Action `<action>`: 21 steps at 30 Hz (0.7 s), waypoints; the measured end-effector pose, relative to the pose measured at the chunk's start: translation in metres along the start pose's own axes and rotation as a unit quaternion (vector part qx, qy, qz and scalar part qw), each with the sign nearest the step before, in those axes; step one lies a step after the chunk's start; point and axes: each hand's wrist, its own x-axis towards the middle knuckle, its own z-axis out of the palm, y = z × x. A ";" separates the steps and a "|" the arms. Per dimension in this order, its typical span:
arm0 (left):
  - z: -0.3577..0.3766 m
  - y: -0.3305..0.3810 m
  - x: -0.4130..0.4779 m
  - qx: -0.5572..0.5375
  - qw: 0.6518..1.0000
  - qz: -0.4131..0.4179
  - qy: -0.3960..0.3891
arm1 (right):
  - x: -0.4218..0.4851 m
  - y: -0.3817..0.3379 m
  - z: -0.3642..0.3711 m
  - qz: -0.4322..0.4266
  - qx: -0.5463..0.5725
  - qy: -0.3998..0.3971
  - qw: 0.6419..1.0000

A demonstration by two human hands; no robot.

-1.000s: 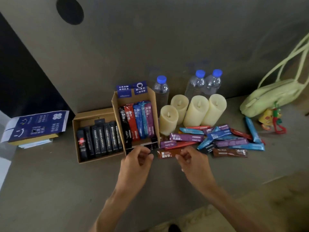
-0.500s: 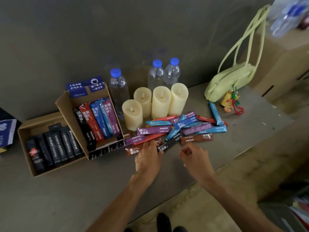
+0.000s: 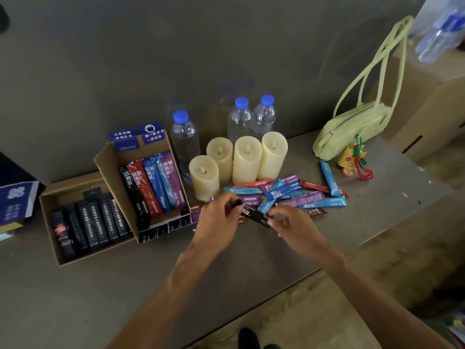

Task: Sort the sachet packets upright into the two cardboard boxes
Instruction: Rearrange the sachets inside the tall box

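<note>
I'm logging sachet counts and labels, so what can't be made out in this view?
Head view: the loose sachets overlap and the left hand covers some, so no count.
Head view: print on the black sachet pinched between left hand and right hand is too small to read.
Head view: the blue printed sheet is cut off by the left edge.
Head view: the packed bottles, top right, are blurred.

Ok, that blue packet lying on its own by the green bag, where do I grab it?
Pinch the blue packet across its narrow middle, coming from above: it lies flat with both long edges free, while its near end meets the red packet.
</note>
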 end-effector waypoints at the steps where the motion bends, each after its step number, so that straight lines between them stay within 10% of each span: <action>1: -0.005 0.005 0.003 -0.016 1.000 0.004 0.007 | -0.001 -0.005 0.000 -0.003 0.030 -0.009 1.000; 21: -0.002 -0.002 -0.011 -0.163 0.982 -0.095 -0.025 | -0.014 -0.036 0.010 -0.011 0.223 -0.050 0.974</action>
